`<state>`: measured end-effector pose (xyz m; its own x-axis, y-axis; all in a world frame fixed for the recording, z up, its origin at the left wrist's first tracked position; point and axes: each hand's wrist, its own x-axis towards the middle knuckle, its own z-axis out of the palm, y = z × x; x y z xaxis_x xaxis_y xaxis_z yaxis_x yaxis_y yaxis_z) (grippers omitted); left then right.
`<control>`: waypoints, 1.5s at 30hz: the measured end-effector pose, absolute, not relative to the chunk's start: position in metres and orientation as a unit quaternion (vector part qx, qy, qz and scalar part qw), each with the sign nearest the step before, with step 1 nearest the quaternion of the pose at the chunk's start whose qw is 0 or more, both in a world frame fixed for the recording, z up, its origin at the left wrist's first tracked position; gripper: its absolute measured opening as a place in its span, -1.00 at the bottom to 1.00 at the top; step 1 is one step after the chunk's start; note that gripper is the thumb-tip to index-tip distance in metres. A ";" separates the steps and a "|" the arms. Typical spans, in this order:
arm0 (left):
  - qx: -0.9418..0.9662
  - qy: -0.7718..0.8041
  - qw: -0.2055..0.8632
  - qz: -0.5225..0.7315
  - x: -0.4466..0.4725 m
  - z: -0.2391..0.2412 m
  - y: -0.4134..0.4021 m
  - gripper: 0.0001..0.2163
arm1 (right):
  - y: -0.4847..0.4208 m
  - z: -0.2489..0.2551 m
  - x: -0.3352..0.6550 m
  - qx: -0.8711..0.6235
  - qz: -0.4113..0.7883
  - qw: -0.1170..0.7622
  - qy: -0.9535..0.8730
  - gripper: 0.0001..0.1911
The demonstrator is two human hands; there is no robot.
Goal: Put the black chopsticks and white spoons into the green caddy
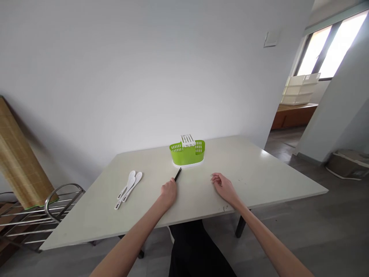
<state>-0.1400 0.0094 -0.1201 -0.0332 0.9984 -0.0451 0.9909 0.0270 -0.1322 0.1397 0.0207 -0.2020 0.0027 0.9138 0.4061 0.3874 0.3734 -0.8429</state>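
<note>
My left hand (pixel 169 192) is closed around black chopsticks (pixel 178 174), whose tips stick out past the fist toward the basket; the rest of them is hidden in the hand. Just beyond the tips stands a green cutlery basket (pixel 186 157) with slotted sides, a white base and a white slotted piece (pixel 188 140) across its middle. My right hand (pixel 224 186) rests on the table to the right, fingers loosely bent and holding nothing. Several white spoons (pixel 132 186) lie partly overlapping to the left, their handles pointing toward me.
The pale table (pixel 259 173) meets a plain wall (pixel 150 77) at its back edge. At the left are a metal rack (pixel 31 227) and a rolled bamboo mat (pixel 24 165). Translucent stacked boxes (pixel 300 90) sit by the window at the right.
</note>
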 end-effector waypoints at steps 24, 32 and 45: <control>-0.719 -0.652 0.165 -0.177 -0.193 -0.117 -0.035 -0.54 | 0.016 -0.200 0.144 -0.498 0.270 0.500 -0.656 -0.71; -0.586 -0.763 0.215 -0.165 -0.321 -0.119 -0.049 -0.42 | 0.013 -0.201 0.147 -0.502 0.279 0.489 -0.657 -0.71; -0.553 -0.821 0.138 -0.011 -0.335 -0.107 -0.026 -0.54 | 0.016 -0.204 0.146 -0.499 0.270 0.495 -0.659 -0.71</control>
<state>-0.3354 -0.0262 -0.1066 -0.3498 0.9057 0.2394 0.9121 0.3876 -0.1339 0.1463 0.0156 -0.2042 -0.0134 0.9237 0.3828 0.3902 0.3573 -0.8486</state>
